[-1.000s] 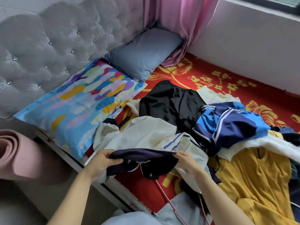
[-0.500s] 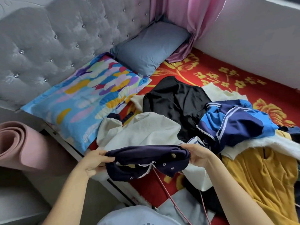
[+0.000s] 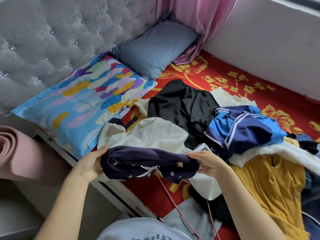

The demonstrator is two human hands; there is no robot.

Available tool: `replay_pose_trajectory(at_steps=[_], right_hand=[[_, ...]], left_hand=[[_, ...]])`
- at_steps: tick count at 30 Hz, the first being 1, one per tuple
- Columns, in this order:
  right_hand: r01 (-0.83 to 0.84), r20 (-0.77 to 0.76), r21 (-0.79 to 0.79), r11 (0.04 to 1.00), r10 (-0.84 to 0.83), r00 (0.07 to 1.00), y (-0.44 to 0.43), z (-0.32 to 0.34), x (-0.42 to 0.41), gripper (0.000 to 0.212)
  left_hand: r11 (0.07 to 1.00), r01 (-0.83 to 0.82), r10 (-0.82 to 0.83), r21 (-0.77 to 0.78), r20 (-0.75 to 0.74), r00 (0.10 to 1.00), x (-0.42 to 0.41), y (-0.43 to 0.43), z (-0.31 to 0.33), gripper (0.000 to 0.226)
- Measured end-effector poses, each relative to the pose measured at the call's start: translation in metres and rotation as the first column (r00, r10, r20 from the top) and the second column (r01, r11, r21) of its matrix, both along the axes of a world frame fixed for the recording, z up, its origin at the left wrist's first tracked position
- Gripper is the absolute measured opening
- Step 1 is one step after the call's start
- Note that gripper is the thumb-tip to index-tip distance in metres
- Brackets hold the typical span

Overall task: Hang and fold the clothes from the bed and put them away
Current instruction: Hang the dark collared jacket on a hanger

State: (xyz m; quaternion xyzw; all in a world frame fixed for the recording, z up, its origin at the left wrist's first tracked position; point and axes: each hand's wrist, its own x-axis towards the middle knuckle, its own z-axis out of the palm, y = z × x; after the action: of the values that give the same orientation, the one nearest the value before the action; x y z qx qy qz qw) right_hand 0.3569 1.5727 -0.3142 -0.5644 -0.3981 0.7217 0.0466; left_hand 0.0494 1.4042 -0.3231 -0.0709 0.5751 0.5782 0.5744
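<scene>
Since a second ago the navy collar (image 3: 149, 160) has been pulled out wider and lifted off the pile. Left hand (image 3: 90, 163) and right hand (image 3: 208, 162) are each clamped on one end of it, well apart, stretching it taut just in front of the cream garment (image 3: 152, 134). Beyond that garment lie the black top (image 3: 181, 108) and blue jacket (image 3: 242, 129) on the bed (image 3: 225, 78).

Colourful pillow (image 3: 81, 108), blue pillow (image 3: 155, 49), pink curtain (image 3: 199, 23) (bunched), rolled mat (image 3: 19, 153)
</scene>
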Motion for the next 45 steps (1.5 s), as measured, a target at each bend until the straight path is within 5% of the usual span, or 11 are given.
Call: replay_pose_trajectory(at_steps=[4, 9, 14, 17, 23, 32, 39, 42, 45], right_hand=[[-0.102, 0.073, -0.079, 0.992, 0.108, 0.991, -0.007, 0.003, 0.003, 0.017], [0.059, -0.054, -0.182, 0.982, -0.069, 0.996, -0.017, -0.002, 0.004, 0.024], [0.121, -0.239, -0.114, 0.986, -0.146, 0.96, -0.019, -0.003, 0.007, 0.014], [0.063, -0.291, -0.08, 0.995, -0.084, 0.953, -0.018, 0.0, 0.008, 0.023], [-0.156, -0.153, 0.002, 0.988, 0.155, 0.976, -0.022, 0.0, 0.019, 0.019], [0.097, -0.557, -0.124, 0.987, -0.15, 0.817, -0.026, 0.002, 0.028, 0.029], [0.136, -0.314, 0.132, 0.982, -0.088, 0.945, -0.015, 0.019, 0.017, 0.019], [0.029, -0.224, 0.245, 0.969, 0.028, 0.974, -0.01, 0.035, 0.006, 0.011], [-0.111, -0.187, 0.288, 0.951, 0.169, 0.968, -0.003, 0.048, -0.004, 0.03]], left_hand=[[0.997, -0.082, 0.08, -0.004, -0.173, 0.982, 0.003, 0.005, -0.002, 0.017], [0.99, -0.142, 0.135, -0.009, -0.247, 0.96, 0.004, 0.01, -0.009, 0.014], [0.989, -0.145, 0.138, -0.016, -0.225, 0.965, -0.002, 0.008, -0.012, 0.013], [0.99, -0.137, 0.129, -0.015, -0.25, 0.96, -0.003, 0.009, -0.009, 0.014], [0.989, -0.149, 0.149, 0.02, -0.265, 0.953, -0.005, 0.009, -0.001, 0.013], [0.992, -0.112, 0.121, 0.05, -0.241, 0.963, -0.01, 0.007, 0.007, 0.011], [0.999, -0.049, 0.047, 0.001, -0.267, 0.962, -0.007, 0.007, 0.012, 0.016], [0.995, -0.047, 0.006, -0.084, -0.433, 0.902, -0.003, 0.009, 0.012, 0.018], [0.985, -0.018, -0.09, -0.173, -0.589, 0.803, 0.007, 0.009, 0.01, 0.012]])
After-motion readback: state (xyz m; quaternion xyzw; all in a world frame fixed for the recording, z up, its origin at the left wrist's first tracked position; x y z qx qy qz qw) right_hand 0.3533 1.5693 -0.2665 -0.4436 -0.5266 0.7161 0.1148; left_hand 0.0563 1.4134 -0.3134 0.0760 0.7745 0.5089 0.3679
